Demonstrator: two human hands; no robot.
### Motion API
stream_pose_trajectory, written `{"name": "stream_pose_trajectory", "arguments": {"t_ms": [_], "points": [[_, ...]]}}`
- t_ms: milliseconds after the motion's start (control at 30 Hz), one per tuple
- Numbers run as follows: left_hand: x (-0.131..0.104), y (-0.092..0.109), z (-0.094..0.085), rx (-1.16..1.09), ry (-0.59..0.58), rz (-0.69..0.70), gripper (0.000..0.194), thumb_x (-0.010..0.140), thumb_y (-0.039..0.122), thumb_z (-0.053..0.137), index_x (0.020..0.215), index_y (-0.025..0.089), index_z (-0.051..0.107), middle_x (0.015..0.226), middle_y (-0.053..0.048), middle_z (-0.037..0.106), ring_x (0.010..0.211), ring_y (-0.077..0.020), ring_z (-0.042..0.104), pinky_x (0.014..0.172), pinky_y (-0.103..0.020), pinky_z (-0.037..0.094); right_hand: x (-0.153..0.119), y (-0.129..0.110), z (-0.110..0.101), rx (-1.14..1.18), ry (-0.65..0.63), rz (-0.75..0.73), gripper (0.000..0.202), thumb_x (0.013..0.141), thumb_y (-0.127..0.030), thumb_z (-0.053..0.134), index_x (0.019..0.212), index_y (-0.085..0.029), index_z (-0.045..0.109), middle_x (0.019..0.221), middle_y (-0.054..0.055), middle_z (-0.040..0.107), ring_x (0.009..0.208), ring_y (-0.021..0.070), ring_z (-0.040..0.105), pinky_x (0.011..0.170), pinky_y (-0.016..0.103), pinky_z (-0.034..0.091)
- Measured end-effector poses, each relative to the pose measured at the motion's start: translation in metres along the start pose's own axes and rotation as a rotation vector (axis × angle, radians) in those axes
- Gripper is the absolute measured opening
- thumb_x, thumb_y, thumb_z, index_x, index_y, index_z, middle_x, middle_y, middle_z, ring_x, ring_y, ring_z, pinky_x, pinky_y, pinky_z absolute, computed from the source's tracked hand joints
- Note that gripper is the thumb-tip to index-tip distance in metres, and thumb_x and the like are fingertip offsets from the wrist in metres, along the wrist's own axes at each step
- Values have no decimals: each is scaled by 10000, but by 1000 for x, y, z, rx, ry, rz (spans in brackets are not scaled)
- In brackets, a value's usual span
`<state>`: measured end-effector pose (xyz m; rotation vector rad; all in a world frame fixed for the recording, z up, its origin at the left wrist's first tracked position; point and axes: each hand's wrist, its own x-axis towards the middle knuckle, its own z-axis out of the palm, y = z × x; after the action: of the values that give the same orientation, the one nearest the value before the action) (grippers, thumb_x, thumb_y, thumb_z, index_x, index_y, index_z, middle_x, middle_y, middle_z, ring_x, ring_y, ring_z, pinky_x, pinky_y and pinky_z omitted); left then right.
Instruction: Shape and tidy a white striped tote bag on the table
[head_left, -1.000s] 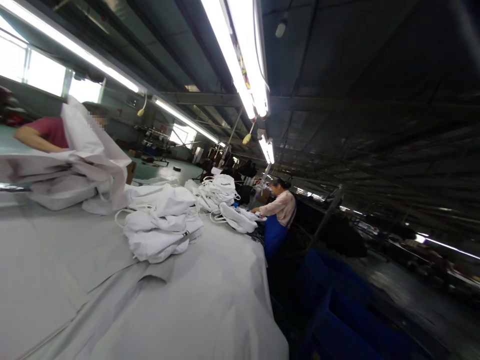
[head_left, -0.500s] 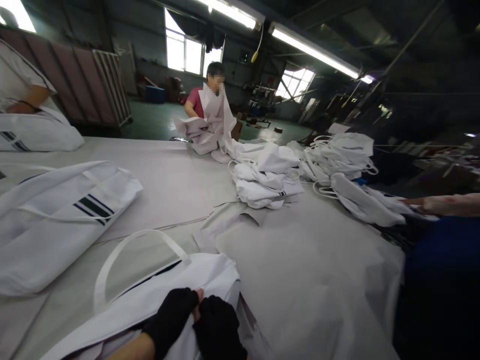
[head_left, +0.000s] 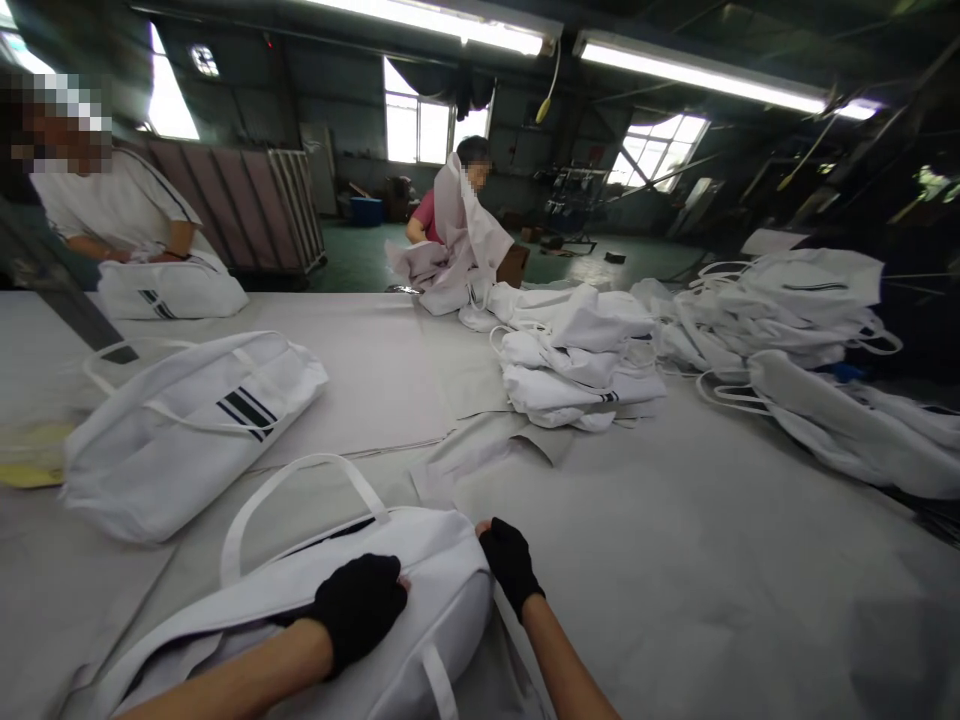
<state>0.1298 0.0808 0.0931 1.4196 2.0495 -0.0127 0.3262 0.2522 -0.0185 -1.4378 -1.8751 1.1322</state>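
A white bag [head_left: 442, 590] with a loop handle lies in front of me, its long top opening partly spread and showing a pale lining. My left hand [head_left: 364, 610], in a black fingerless glove, is closed on the fabric along the opening's edge. My right hand [head_left: 511, 562], gloved the same way, has its fingers curled at the bag's far right end, pinching the edge there. The fingertips of both hands are mostly hidden, so a zip pull cannot be made out.
Another white bag with dark stripes [head_left: 195, 435] stands to the left. Piles of white bags [head_left: 577, 360] lie ahead and to the right [head_left: 795, 300]. Two people work across the paper-covered table [head_left: 675, 560]. A metal post [head_left: 60, 275] rises at the left.
My right hand has left my left hand's side and moved right to the bag's end. My view has swung left, showing more of the co-worker there.
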Motion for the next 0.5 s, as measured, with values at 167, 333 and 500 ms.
{"name": "stream_pose_trajectory", "arguments": {"t_ms": [167,333,500], "points": [[-62,48,-5,109,5,0,456,894,405,368,1193,186,633,1231,-154,612,1131,-323,577,953,-483,450,-46,-2,-32,112,-23,71,359,665,-326,537,939,-130,663,755,51,685,717,191,619,691,304,483],[-79,69,-22,286,5,21,379,874,347,398,1009,136,683,1001,-191,669,921,-336,647,812,-504,495,-51,-6,-30,116,10,102,327,679,-422,552,827,-140,625,719,45,655,637,169,573,589,272,442],[-86,59,-26,225,-25,46,387,867,385,381,958,179,696,976,-154,687,925,-340,647,779,-488,509,-47,-11,-20,-90,151,112,96,711,-270,520,728,-179,498,653,21,584,635,159,524,639,270,377]]}}
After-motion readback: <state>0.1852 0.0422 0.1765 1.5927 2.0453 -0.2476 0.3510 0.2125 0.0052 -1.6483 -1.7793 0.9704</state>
